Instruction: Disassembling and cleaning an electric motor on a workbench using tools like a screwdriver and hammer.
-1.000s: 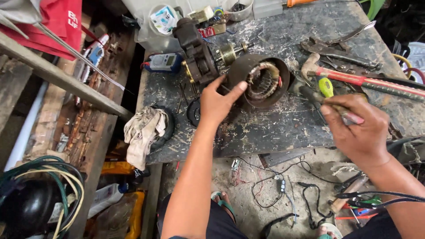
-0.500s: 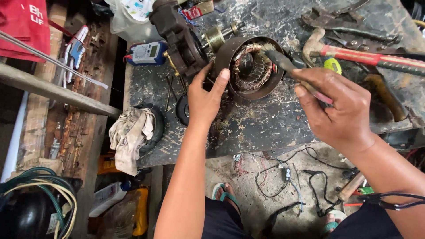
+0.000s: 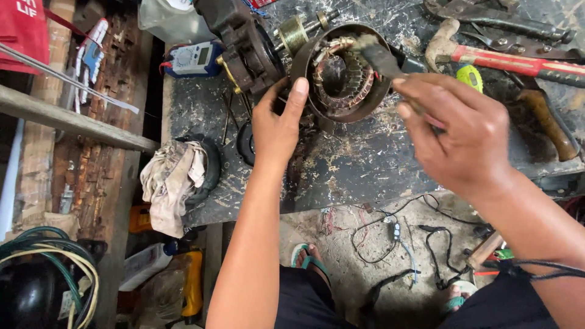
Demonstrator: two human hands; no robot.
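- We find the round dark metal motor housing with copper windings [image 3: 341, 73] tipped on its side at the back of the stained dark workbench [image 3: 359, 164], its open face turned towards the person.
- The left hand [image 3: 277, 128] steadies its rim, thumb and forefinger spread against the near edge; the remaining fingers we cannot tell.
- The right hand [image 3: 460, 137] pinches the handle of a small dark-bristled brush [image 3: 381, 58], fingers pressed together, the bristles at the upper windings.
- Risk, in our judgement: hard strokes could snag or nick the fine winding wires; the housing, held at one edge only, could roll.
- Just behind the housing lie a black end bracket [image 3: 244, 42] and a brass-coloured rotor shaft [image 3: 301, 30], crowding the left side.
- Right of the housing, a red-handled hammer [image 3: 506, 58] and dark pliers [image 3: 481, 15] sit close to the brushing elbow's sweep.
- Further left: a blue multimeter [image 3: 192, 58] and a dirty cloth [image 3: 170, 183] at the bench edge.
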